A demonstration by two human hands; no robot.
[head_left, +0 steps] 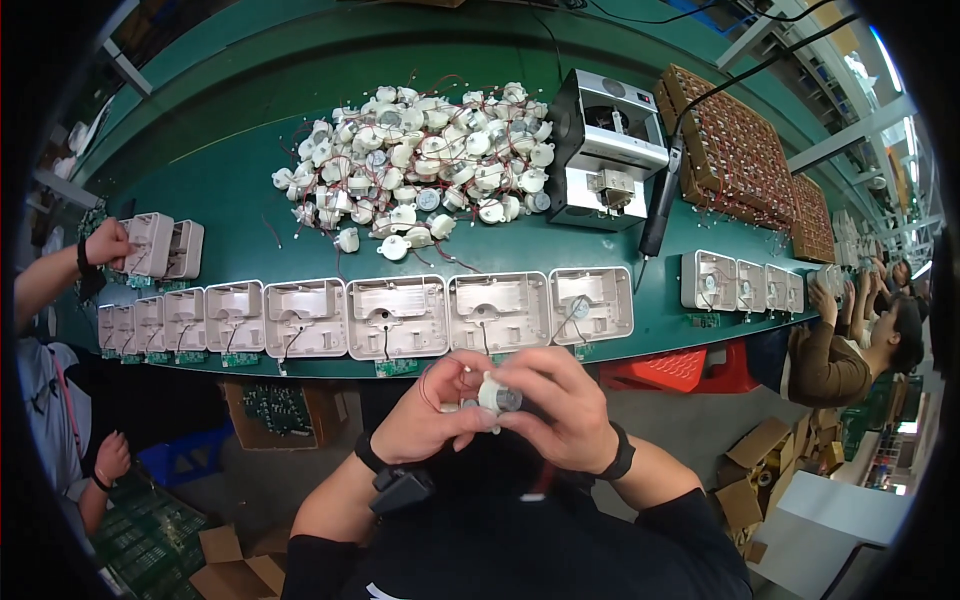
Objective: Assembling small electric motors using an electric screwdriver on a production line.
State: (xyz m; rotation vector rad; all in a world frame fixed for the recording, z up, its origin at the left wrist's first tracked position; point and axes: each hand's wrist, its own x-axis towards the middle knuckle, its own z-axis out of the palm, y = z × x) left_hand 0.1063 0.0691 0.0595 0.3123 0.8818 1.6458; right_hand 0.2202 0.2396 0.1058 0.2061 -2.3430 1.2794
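1. we held a small white motor [496,396] in both hands, close to the body, below the belt [230,170] edge.
2. left hand [432,412] fingers pinched it; right hand [560,405] fingers curled over it.
3. white housings [397,316] lined the belt; motor pile [420,165] lay behind.

One head-worn fisheye view, looking steeply down from above the person's own hands, close at the lower centre. It faces forward across the green conveyor table [250,190], whose edges bend toward the rim.
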